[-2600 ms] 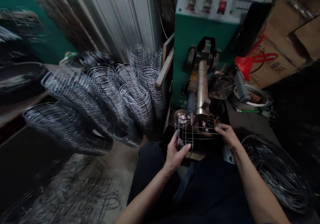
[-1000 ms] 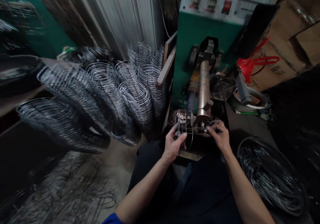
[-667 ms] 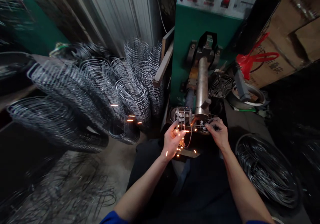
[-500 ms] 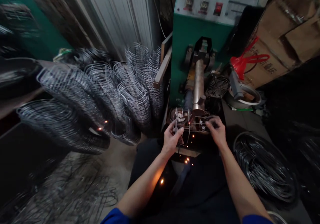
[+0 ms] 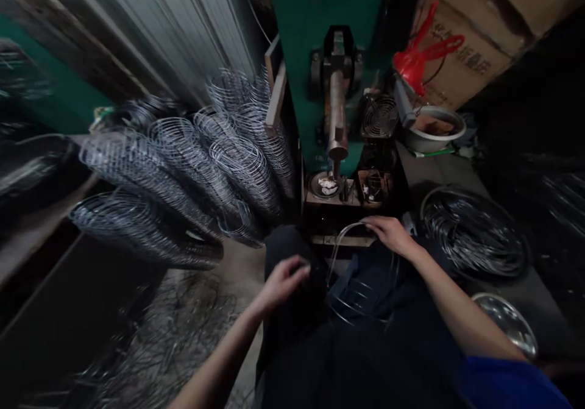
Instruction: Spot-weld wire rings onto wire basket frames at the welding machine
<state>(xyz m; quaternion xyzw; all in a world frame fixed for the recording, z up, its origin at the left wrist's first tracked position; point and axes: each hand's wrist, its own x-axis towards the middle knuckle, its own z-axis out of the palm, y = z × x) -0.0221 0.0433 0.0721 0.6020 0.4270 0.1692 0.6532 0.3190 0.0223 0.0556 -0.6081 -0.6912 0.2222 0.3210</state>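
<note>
My right hand is closed on the rim of a thin wire frame, made of a curved ring and several straight wires. The frame hangs over my dark-trousered lap, and its lower wires are faint against the cloth. My left hand is off to the left above my knee, apart from the frame. Its fingers are loosely bent and slightly blurred, with nothing visible in them. Ahead stands a green spot-welding machine with a metal welding arm. Below the arm sits a small round dish with white bits in it.
Stacked wire baskets lean in several columns at left. Loose wire pieces litter the floor. At right are a wire coil, a shiny metal bowl, a white basin, a red plastic item and cardboard boxes.
Both hands have come down from the welding arm toward my lap. My left hand has let go of the wire frame; my right keeps it. The sparks have nearly vanished, and the view has tilted down.
</note>
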